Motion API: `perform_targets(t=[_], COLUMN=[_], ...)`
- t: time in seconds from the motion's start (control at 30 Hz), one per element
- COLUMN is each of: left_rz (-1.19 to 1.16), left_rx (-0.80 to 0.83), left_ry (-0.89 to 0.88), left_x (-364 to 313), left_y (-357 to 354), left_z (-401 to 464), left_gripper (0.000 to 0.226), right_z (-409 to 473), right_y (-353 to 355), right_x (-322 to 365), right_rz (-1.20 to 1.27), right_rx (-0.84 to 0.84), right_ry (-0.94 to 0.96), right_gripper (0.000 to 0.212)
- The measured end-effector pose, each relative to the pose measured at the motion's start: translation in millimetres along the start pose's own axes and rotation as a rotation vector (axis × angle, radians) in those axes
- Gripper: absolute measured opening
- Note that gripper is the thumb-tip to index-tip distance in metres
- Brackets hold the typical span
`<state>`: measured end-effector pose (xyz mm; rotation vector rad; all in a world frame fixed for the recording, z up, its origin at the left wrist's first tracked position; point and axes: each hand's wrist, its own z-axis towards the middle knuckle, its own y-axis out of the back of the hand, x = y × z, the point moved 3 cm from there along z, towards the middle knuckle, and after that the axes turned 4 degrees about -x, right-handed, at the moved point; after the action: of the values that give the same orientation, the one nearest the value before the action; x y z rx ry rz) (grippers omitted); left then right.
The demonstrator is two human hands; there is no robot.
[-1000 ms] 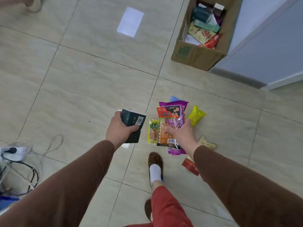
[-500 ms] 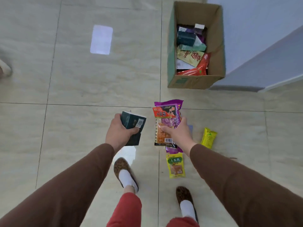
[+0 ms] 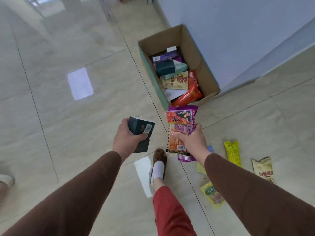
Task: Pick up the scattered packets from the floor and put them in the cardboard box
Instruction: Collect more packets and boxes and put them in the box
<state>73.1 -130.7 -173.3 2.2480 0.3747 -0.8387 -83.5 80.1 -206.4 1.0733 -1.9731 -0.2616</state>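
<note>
I had the left hand (image 3: pixel 127 139) clenched round dark green packets (image 3: pixel 141 132) and the right hand (image 3: pixel 190 140) grasping a snack stack (image 3: pixel 180 126) — both held forward, near the cardboard box (image 3: pixel 201 65), presumably for dropping in.

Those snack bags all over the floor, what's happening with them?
A person is tidying them into the open brown cardboard box by the wall. The left hand holds a dark green packet, and the right hand holds a stack of orange and purple snack bags, both just short of the box. A long yellow packet, a beige packet and a yellow-green packet lie on the tiled floor.
</note>
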Motion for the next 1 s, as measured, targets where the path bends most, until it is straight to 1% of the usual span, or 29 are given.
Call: perform_targets(t=[0.23, 0.37, 0.47, 0.5, 0.6, 0.67, 0.77, 0.9, 1.0], left_rz=[0.103, 0.199, 0.304, 0.343, 0.449, 0.552, 0.607, 0.663, 0.694], left_rx=[0.091, 0.122, 0.152, 0.165, 0.164, 0.166, 0.224, 0.317, 0.355], left_ry=[-0.074, -0.127, -0.183, -0.202, -0.304, -0.372, -0.424, -0.481, -0.532], left_x=[-87, -126, -151, -160, -189, -203, -222, -247, -271], left_y=[7, -1, -13, -18, -32, -42, -56, -69, -85], left_z=[118, 179, 225, 239, 280, 306, 342, 379, 403], left_gripper=[0.062, 0.061, 0.063, 0.063, 0.067, 0.073, 0.082, 0.088, 0.096], right_z=[78, 119, 147, 154, 172, 185, 204, 224, 236], right_y=[1, -5, -13, -16, -21, -25, -31, -40, -41], right_x=[69, 89, 102, 106, 119, 127, 137, 147, 155], right_rz=[0.108, 0.193, 0.284, 0.317, 0.394, 0.441, 0.517, 0.576, 0.621], right_rx=[-0.053, -0.077, -0.113, -0.125, -0.200, -0.268, -0.370, -0.468, -0.515], right_ry=[-0.084, -0.150, -0.206, -0.233, -0.315, -0.369, -0.442, -0.495, -0.521], right_gripper=[0.056, 0.066, 0.081, 0.080, 0.068, 0.064, 0.072, 0.091, 0.085])
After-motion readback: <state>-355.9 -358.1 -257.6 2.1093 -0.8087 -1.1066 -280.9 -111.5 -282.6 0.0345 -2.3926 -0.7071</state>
